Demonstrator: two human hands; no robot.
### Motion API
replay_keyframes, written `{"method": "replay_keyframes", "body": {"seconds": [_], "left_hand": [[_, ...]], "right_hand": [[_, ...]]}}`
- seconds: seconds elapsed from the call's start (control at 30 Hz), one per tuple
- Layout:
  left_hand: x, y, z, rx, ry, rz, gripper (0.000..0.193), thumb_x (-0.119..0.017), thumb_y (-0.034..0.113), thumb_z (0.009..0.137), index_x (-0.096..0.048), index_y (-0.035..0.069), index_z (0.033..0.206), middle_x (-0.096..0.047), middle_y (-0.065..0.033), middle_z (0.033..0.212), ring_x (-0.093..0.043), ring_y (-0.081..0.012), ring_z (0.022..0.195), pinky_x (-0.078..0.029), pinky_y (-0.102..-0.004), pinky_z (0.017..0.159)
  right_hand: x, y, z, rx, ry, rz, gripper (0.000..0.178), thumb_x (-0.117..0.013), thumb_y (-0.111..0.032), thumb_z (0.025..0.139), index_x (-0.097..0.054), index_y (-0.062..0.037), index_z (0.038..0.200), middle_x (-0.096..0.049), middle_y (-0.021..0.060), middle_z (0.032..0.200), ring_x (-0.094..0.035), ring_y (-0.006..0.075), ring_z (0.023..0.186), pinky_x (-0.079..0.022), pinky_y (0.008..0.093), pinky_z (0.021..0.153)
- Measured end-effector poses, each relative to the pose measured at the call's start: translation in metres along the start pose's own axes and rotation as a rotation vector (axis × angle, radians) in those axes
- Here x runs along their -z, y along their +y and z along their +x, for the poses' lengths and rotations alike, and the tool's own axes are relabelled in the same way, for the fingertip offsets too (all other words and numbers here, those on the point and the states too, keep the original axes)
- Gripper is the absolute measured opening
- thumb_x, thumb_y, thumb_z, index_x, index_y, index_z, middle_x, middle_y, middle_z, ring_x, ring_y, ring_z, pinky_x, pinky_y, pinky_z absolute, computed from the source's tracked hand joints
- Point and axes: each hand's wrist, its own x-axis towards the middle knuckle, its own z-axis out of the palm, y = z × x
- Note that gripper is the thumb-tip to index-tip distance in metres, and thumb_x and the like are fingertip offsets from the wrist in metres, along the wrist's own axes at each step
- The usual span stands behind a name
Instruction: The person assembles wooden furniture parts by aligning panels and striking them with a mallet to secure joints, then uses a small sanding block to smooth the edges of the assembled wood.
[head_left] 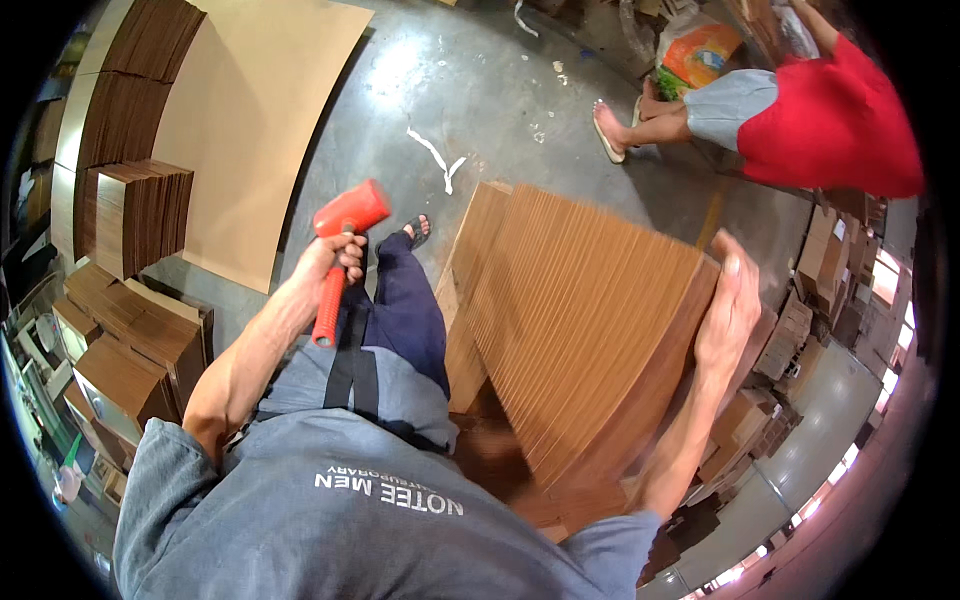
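At far left, a pile of brown panels (143,222) stands beside a large tan sheet (262,120). Right of these, the left hand (338,259) is closed around the handle of a red mallet (352,208), just below the head; a slackened grip could let the mallet fall, with the sandalled foot (419,231) near it and its toes bare. Right of centre lies a stack of brown panels (590,315), its layered edges facing left; an uneven push or blow could slide layers out of line or chip a corner. The right hand (730,300), fingers extended and unclosed, lies along the stack's right edge; how firmly it presses cannot be told, and shifting panels could pinch it. At far right stands a co-worker in red (835,120).
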Motion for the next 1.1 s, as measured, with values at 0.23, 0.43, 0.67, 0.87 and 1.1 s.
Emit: {"method": "replay_keyframes", "body": {"seconds": [0.23, 0.43, 0.67, 0.87, 1.1], "left_hand": [[-0.094, -0.046, 0.046, 0.193, 0.084, 0.077, 0.010, -0.044, 0.013, 0.096, -0.048, 0.004, 0.092, -0.042, 0.0043, 0.061, -0.038, -0.0066, 0.047, -0.036, -0.0246, 0.045], [-0.143, -0.051, 0.070, 0.266, 0.170, 0.239, 0.003, -0.046, 0.012, 0.095, -0.046, 0.011, 0.091, -0.044, 0.0040, 0.066, -0.039, -0.0060, 0.047, -0.035, -0.0241, 0.044], [-0.177, -0.043, 0.068, 0.228, 0.211, 0.269, 0.003, -0.046, 0.012, 0.096, -0.046, 0.011, 0.093, -0.044, 0.0030, 0.064, -0.040, -0.0072, 0.047, -0.037, -0.0247, 0.045], [-0.213, -0.037, 0.039, 0.179, 0.221, 0.211, 0.009, -0.045, 0.015, 0.098, -0.047, 0.008, 0.093, -0.043, 0.0040, 0.065, -0.038, -0.0065, 0.047, -0.036, -0.0240, 0.045], [-0.217, -0.009, 0.066, 0.216, 0.176, 0.671, 0.017, -0.047, 0.021, 0.099, -0.049, 0.010, 0.085, -0.048, 0.0024, 0.066, -0.041, -0.0058, 0.045, -0.038, -0.0235, 0.042]], "right_hand": [[0.003, -0.009, 0.010, -0.006, -0.091, -0.123, 0.044, -0.033, -0.027, 0.100, -0.065, 0.0020, 0.110, -0.065, 0.0146, 0.094, -0.059, 0.0285, 0.090, -0.039, 0.0399, 0.089], [0.007, 0.000, 0.017, -0.011, -0.180, -0.162, 0.052, -0.030, -0.033, 0.098, -0.066, 0.0033, 0.106, -0.066, 0.0162, 0.093, -0.063, 0.0316, 0.088, -0.041, 0.0463, 0.090], [0.012, -0.003, 0.019, -0.106, -0.268, -0.150, 0.065, -0.023, -0.047, 0.099, -0.066, 0.0017, 0.105, -0.065, 0.0174, 0.098, -0.061, 0.0344, 0.095, -0.039, 0.0503, 0.093], [0.015, -0.001, 0.022, -0.071, -0.350, -0.184, 0.066, -0.019, -0.047, 0.100, -0.065, 0.0008, 0.105, -0.065, 0.0158, 0.097, -0.061, 0.0340, 0.095, -0.039, 0.0519, 0.093], [0.017, -0.003, 0.020, -0.086, -0.379, -0.186, 0.069, -0.015, -0.049, 0.099, -0.064, -0.0010, 0.103, -0.065, 0.0152, 0.097, -0.061, 0.0341, 0.096, -0.038, 0.0539, 0.095]]}}
